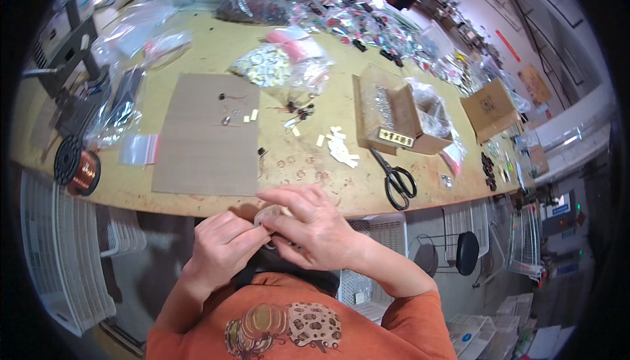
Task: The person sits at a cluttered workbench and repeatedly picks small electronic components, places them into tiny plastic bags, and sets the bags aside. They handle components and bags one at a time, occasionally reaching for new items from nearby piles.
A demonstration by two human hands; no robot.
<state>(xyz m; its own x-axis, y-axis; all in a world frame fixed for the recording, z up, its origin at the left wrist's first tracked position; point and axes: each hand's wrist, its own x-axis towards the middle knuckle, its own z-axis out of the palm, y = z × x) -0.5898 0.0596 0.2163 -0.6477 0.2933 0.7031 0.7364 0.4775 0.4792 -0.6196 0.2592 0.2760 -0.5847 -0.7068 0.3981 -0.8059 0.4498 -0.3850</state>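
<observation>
My left hand (223, 245) and my right hand (316, 223) meet in front of my body, just off the table's near edge. The left fingers are pinched together. Thumb and fingertips of the right close in beside them around something small and pale, mostly covered by the fingers; its kind cannot be made out. Past my hands lies a sheet of brown cardboard (207, 143) with a few small parts on it. Thin copper-coloured wire rings (301, 175) are scattered to its right. Farther right are white flat pieces (340, 149) in a loose pile and black-handled scissors (398, 186).
A spool of copper wire (85, 171) stands at the table's left edge, near a bag (139, 149). Open cardboard boxes (387, 114) sit on the right. Bags of small white parts (262, 64) and many other bags fill the back. White plastic crates (62, 255) stand below the table.
</observation>
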